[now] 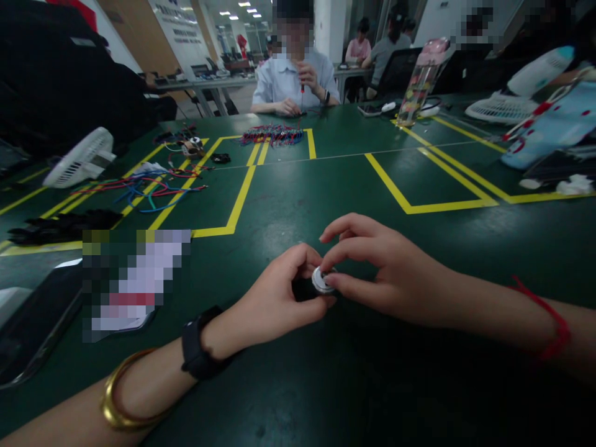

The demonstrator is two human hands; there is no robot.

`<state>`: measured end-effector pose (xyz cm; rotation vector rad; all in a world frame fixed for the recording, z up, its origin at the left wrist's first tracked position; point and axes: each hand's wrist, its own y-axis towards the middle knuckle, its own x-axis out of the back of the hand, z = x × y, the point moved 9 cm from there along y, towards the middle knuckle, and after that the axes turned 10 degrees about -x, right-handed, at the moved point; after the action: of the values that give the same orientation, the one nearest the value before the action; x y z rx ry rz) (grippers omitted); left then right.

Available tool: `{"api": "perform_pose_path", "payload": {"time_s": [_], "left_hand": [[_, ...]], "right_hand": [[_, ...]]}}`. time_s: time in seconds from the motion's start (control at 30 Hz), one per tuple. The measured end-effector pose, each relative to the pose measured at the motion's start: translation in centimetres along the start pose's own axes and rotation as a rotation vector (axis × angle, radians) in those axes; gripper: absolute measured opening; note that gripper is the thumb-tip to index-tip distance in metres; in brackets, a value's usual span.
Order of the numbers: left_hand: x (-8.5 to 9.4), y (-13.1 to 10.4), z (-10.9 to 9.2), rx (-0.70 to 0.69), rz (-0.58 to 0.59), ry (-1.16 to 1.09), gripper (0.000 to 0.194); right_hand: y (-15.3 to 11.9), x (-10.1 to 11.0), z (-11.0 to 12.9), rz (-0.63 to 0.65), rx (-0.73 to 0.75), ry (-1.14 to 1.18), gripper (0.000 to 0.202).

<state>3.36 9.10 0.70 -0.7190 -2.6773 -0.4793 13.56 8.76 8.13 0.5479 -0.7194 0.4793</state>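
Observation:
A small round part (322, 280), silvery white on its face with a dark middle, is held just above the green table. My left hand (292, 285) grips it from the left, thumb below and fingers curled round behind. From the right, my right hand (377, 264) touches the face of the part with its thumb and index fingertip, pinched together at the centre. Whatever lies between those fingertips is too small to make out. The other fingers of my right hand are bent above the part.
Yellow tape marks the green table (298, 205). Wires (153, 186), black pieces (65, 225), a white fan (81, 158) and a phone (41, 323) lie left. Across sits a person (293, 81) with a screwdriver, behind a wire pile (272, 135). A bottle (421, 84) stands back right.

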Motion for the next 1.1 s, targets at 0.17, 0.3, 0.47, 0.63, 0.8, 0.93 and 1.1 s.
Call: {"api": "perform_pose_path", "payload": {"time_s": [0.17, 0.3, 0.47, 0.63, 0.8, 0.93, 1.1], "left_hand": [[-0.1, 0.1, -0.3, -0.017, 0.015, -0.015, 0.027], [-0.2, 0.1, -0.5, -0.004, 0.035, -0.045, 0.027], [-0.2, 0.1, -0.6, -0.008, 0.038, -0.023, 0.027], [0.0, 0.1, -0.4, -0.012, 0.04, -0.001, 0.026], [0.0, 0.1, -0.4, -0.026, 0.044, 0.016, 0.027], [-0.1, 0.0, -0.3, -0.02, 0.044, 0.014, 0.026], [-0.1, 0.0, -0.4, -0.028, 0.035, 0.013, 0.027]], "right_hand": [[-0.5, 1.7, -1.1, -0.11, -0.046, -0.012, 0.006], [-2.3, -0.2, -3.9, 0.108, -0.149, -0.073, 0.006], [-3.8, -1.9, -5.7, 0.223, -0.171, -0.091, 0.014], [-3.7, -1.1, -6.2, 0.16, -0.205, 0.021, 0.022], [-3.9, -1.1, -6.2, 0.149, -0.197, 0.023, 0.019], [-4.0, -1.2, -5.9, 0.15, -0.178, 0.004, 0.018], [-4.1, -1.4, -5.7, 0.168, -0.163, -0.033, 0.023]]}}
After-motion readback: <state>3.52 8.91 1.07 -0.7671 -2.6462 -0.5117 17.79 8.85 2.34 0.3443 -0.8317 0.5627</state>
